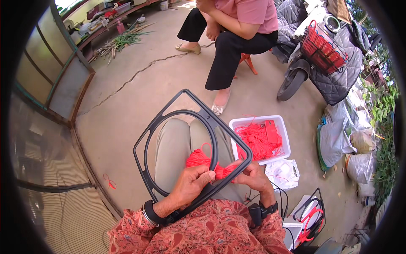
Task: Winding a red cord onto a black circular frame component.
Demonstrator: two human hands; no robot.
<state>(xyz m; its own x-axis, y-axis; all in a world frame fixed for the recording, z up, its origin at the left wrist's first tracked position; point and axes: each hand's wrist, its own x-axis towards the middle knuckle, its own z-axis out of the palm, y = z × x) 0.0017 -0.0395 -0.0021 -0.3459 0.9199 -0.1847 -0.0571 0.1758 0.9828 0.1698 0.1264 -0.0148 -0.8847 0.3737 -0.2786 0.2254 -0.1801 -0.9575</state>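
Observation:
A black, roughly square plastic frame [207, 115] with a large round opening is held tilted above my lap. My left hand [191, 183] is closed on its inner ring, the thumb pressed on top. Near the frame's right corner, my right hand [253, 177] has its fingers closed round the edge, partly hidden behind it. A bundle of red cord [198, 159] lies across the ring, between my two hands, with one thin loop sticking up. Whether either hand also grips the cord is hard to see.
A white tray [289, 148] of red cord with a red box stands ahead on the right, beside a white plastic bag [282, 174]. More black frames [315, 211] lie at lower right. Someone in a pink top [258, 17] sits opposite. A scooter wheel [292, 84] and sacks [336, 137] are right.

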